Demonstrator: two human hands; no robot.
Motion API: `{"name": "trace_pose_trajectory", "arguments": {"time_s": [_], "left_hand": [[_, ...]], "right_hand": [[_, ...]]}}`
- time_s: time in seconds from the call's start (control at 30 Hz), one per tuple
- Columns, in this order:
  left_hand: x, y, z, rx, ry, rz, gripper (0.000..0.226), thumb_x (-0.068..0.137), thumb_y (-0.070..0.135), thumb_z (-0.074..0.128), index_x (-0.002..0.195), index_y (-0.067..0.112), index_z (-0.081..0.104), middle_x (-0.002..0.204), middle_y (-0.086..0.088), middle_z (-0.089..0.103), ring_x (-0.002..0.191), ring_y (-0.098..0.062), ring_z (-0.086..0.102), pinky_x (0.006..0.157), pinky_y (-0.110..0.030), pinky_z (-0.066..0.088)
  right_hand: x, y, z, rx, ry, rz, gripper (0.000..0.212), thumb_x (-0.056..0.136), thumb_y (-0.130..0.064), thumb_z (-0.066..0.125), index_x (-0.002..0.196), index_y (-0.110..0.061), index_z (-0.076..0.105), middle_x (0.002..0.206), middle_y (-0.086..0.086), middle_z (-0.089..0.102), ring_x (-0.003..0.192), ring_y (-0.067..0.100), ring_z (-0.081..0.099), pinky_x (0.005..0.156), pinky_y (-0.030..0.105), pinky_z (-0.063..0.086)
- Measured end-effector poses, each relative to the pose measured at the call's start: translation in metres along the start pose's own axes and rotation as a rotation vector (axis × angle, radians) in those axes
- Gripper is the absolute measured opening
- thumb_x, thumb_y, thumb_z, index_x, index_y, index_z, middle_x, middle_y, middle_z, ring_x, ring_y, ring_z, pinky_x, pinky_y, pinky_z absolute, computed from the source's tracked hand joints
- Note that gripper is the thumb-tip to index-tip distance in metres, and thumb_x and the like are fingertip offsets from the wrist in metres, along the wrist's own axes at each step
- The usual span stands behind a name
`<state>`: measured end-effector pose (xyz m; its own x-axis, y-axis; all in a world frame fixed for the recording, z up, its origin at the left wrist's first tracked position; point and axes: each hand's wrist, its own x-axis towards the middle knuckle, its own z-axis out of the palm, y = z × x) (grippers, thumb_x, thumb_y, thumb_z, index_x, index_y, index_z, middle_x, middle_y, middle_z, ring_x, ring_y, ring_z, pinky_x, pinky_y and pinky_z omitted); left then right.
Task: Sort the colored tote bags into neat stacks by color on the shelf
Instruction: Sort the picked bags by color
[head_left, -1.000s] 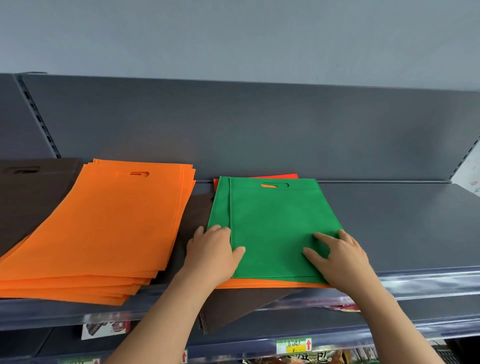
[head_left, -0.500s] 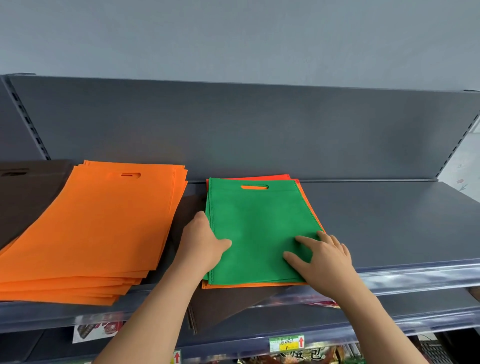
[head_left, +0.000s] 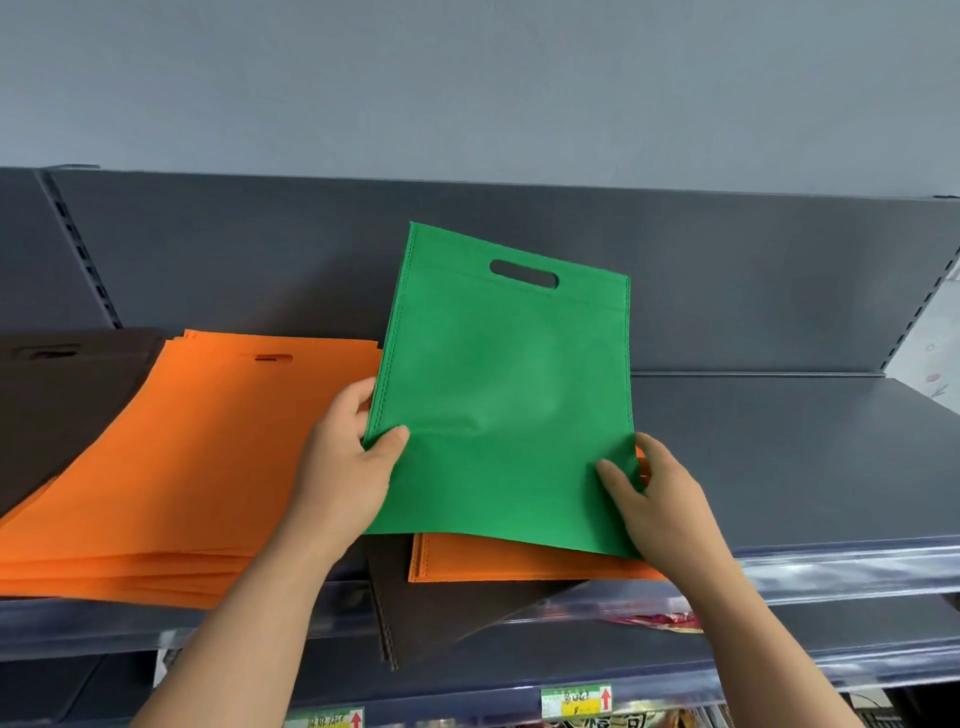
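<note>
Right now I hold the green tote bag (head_left: 509, 415) up at centre frame, handle cut-out uppermost and its face tipped toward me. My left hand (head_left: 348, 467) pinches its left edge, thumb in front and fingers curled behind, and my right hand (head_left: 660, 499) pinches the lower right corner the same way. Gripping both sides keeps the floppy fabric flat, not folding. Its bottom edge hangs just above a single orange bag (head_left: 519, 564) lying on a brown bag (head_left: 457, 613) that droops over the shelf (head_left: 779, 457) lip at lower centre. I judge green is held clear because it matches neither colour below. The orange stack (head_left: 182, 467) fills the left of the frame, with a brown stack (head_left: 62, 405) at far left, so the bare shelf at the right looks like the place for green.
</note>
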<state>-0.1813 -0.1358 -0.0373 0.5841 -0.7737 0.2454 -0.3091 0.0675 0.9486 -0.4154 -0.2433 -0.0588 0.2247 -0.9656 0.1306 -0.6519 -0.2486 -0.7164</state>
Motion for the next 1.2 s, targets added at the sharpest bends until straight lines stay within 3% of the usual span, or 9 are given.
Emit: {"name": "trace_pose_trajectory", "arguments": {"time_s": [0.13,0.2,0.4,0.53,0.63,0.73,0.83,0.9,1.2], "left_hand": [[-0.005,-0.003,-0.020,0.094,0.033,0.021,0.042,0.092,0.005,0.056,0.124,0.031,0.048,0.110,0.015,0.066,0.099,-0.004,0.064,0.081,-0.027,0.052],[-0.009,-0.005,-0.032,0.167,0.036,0.020,0.043,0.093,0.007,0.056,0.129,0.028,0.046,0.112,0.015,0.064,0.099,-0.001,0.062,0.075,-0.019,0.050],[-0.024,-0.015,-0.085,0.258,0.123,0.002,0.043,0.092,0.012,0.058,0.131,0.026,0.047,0.115,0.012,0.064,0.103,-0.005,0.061,0.085,-0.027,0.052],[-0.032,-0.021,-0.135,0.265,0.207,-0.009,0.042,0.091,0.014,0.060,0.129,0.026,0.049,0.110,0.015,0.066,0.100,-0.003,0.063,0.086,-0.033,0.053],[-0.040,-0.024,-0.181,0.272,0.248,-0.024,0.043,0.090,0.016,0.060,0.130,0.028,0.049,0.113,0.013,0.066,0.104,-0.007,0.063,0.090,-0.039,0.052],[-0.050,-0.025,-0.233,0.312,0.260,-0.059,0.046,0.089,0.012,0.057,0.128,0.033,0.047,0.105,0.018,0.066,0.089,-0.010,0.066,0.080,-0.038,0.054],[-0.060,-0.028,-0.288,0.367,0.266,-0.080,0.050,0.087,0.007,0.054,0.122,0.040,0.043,0.102,0.019,0.064,0.081,-0.013,0.066,0.075,-0.039,0.055],[-0.066,-0.033,-0.326,0.384,0.282,-0.089,0.049,0.088,0.006,0.054,0.124,0.037,0.044,0.106,0.015,0.065,0.084,-0.011,0.065,0.076,-0.038,0.055],[-0.092,-0.057,-0.480,0.440,0.389,-0.150,0.039,0.090,0.021,0.059,0.126,0.027,0.047,0.111,0.012,0.065,0.097,-0.009,0.062,0.080,-0.036,0.053]], "right_hand": [[-0.005,-0.018,0.012,0.122,0.065,-0.102,0.045,0.089,-0.012,0.058,0.132,-0.020,0.048,0.094,-0.010,0.058,0.075,0.006,0.055,0.067,0.027,0.039],[-0.008,-0.028,0.019,0.123,0.085,-0.152,0.047,0.089,-0.009,0.058,0.133,-0.021,0.048,0.100,-0.008,0.059,0.073,0.003,0.054,0.067,0.025,0.038],[-0.021,-0.065,0.050,0.212,0.068,-0.214,0.042,0.090,-0.009,0.058,0.125,-0.030,0.050,0.094,-0.013,0.060,0.081,0.006,0.059,0.071,0.034,0.051],[-0.029,-0.099,0.080,0.260,0.063,-0.272,0.030,0.089,-0.008,0.059,0.111,-0.028,0.054,0.089,-0.016,0.060,0.082,-0.005,0.056,0.063,0.012,0.041],[-0.042,-0.133,0.109,0.274,0.034,-0.314,0.022,0.089,-0.008,0.058,0.105,-0.023,0.056,0.092,-0.012,0.063,0.082,0.001,0.057,0.063,0.011,0.039],[-0.062,-0.173,0.141,0.297,0.006,-0.346,0.021,0.089,-0.008,0.058,0.107,-0.019,0.056,0.095,-0.010,0.061,0.086,0.010,0.055,0.069,0.023,0.039],[-0.084,-0.215,0.175,0.304,-0.014,-0.382,0.022,0.090,-0.007,0.057,0.109,-0.017,0.056,0.093,-0.012,0.055,0.085,0.010,0.050,0.071,0.022,0.035],[-0.099,-0.242,0.198,0.312,-0.022,-0.395,0.021,0.090,-0.006,0.057,0.109,-0.017,0.055,0.093,-0.012,0.055,0.085,0.009,0.049,0.068,0.017,0.033],[-0.171,-0.347,0.292,0.353,-0.106,-0.404,0.023,0.091,-0.008,0.055,0.114,-0.013,0.054,0.098,-0.005,0.058,0.086,0.015,0.052,0.070,0.025,0.037]]}}
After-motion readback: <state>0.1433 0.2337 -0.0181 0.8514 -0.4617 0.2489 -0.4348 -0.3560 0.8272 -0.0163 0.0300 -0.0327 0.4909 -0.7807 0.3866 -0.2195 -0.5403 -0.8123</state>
